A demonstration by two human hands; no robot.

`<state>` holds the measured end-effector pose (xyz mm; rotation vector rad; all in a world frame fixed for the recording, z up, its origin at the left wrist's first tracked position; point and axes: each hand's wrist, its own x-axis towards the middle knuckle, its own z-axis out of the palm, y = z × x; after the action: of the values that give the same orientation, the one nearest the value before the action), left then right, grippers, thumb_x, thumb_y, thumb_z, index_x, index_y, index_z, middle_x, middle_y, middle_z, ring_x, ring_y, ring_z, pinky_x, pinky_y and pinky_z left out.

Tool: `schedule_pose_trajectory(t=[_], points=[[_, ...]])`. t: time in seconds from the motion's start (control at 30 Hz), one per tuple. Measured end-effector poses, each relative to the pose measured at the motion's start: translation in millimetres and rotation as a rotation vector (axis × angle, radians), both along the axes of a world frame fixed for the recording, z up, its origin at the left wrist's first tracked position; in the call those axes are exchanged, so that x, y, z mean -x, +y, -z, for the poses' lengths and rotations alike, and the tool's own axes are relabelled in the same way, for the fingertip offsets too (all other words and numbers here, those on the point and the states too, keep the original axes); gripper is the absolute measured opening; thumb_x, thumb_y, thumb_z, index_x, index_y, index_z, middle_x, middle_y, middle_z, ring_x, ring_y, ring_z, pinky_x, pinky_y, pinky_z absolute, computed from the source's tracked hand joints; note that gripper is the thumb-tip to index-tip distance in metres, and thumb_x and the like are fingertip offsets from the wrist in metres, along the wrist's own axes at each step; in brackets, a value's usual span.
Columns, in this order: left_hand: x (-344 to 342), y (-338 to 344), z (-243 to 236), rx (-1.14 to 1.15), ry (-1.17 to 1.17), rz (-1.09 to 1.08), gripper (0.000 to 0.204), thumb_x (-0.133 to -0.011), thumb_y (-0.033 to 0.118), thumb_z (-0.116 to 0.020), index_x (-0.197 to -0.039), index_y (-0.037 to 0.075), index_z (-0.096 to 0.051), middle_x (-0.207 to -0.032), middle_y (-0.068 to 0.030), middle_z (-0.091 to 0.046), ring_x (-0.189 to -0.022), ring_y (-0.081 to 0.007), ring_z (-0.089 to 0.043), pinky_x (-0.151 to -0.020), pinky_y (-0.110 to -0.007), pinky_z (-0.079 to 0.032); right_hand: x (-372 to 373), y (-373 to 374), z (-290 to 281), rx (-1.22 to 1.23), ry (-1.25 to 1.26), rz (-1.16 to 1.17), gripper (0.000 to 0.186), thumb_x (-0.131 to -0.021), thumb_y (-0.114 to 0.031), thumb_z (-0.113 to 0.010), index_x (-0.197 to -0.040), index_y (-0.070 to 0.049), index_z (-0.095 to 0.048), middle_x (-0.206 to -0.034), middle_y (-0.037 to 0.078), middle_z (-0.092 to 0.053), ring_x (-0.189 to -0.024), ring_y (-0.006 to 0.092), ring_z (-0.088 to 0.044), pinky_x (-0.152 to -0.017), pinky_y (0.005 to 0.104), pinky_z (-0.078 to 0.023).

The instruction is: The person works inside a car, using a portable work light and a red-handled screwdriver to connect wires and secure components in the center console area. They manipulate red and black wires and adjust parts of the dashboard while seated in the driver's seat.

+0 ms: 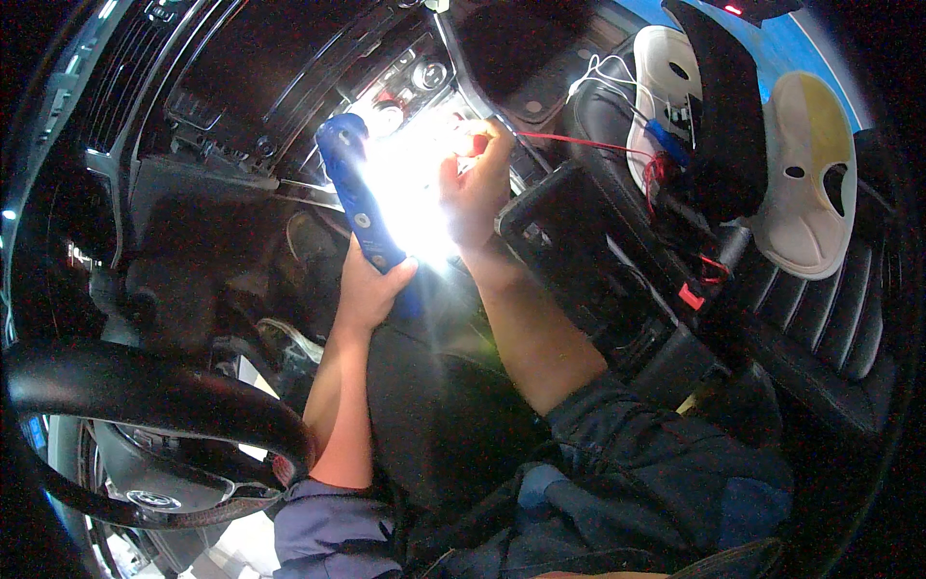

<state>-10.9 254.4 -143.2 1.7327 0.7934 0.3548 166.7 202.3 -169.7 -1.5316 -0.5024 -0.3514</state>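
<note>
With fingers of the left hand (374, 289) wrapped round the near end of a long, rounded blue plastic lamp (359, 198), holding it slanted, far end leftward, light spilling right. Just right of the lamp, with fingers of the right hand (475, 198) bent in the overbright light; cannot tell whether pinching anything. Can make out a thin red wire (579, 142) stretching right from beside them. Farther right, pale curved panels (805, 198) with dark holes; near left, a black steering wheel (164, 391).
</note>
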Motion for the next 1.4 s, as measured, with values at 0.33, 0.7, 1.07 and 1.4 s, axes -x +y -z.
schedule_pose_trajectory(t=[0.33,0.7,1.07,1.4], points=[[3,3,7,0.012,-0.021,-0.012,0.074,-0.077,0.020,-0.084,-0.138,0.000,-0.048,-0.121,-0.0079,-0.062,-0.109,-0.0205,-0.060,-0.099,-0.037,-0.048,-4,0,-6,0.046,-0.097,0.048,0.031,-0.089,-0.003,-0.070,-0.117,-0.004,-0.058,-0.097,0.012,-0.064,-0.084,0.0268,-0.065,-0.078,0.0356,-0.054],[-1,0,1,0.030,-0.030,-0.019,0.072,-0.076,0.018,-0.083,-0.138,0.002,-0.049,-0.121,-0.0081,-0.062,-0.108,-0.0208,-0.060,-0.099,-0.037,-0.048,-6,-3,-3,0.088,-0.145,-0.044,0.029,-0.083,-0.003,-0.073,-0.111,-0.004,-0.063,-0.086,0.008,-0.059,-0.075,0.0223,-0.058,-0.070,0.0356,-0.050],[3,2,3,0.022,-0.019,-0.007,0.072,-0.078,0.019,-0.082,-0.139,0.001,-0.048,-0.123,-0.0085,-0.063,-0.110,-0.0202,-0.061,-0.100,-0.036,-0.048,-3,0,1,-0.004,-0.130,-0.037,0.023,-0.082,0.003,-0.069,-0.103,-0.002,-0.061,-0.083,0.005,-0.053,-0.071,0.0183,-0.051,-0.066,0.0326,-0.046],[1,2,3,0.061,-0.069,-0.017,0.072,-0.076,0.019,-0.083,-0.136,0.001,-0.050,-0.120,-0.0066,-0.062,-0.108,-0.0189,-0.060,-0.098,-0.035,-0.048,-3,0,7,-0.088,-0.118,-0.049,0.025,-0.085,0.005,-0.068,-0.108,-0.001,-0.060,-0.091,0.006,-0.058,-0.075,0.0157,-0.054,-0.069,0.0304,-0.049]])
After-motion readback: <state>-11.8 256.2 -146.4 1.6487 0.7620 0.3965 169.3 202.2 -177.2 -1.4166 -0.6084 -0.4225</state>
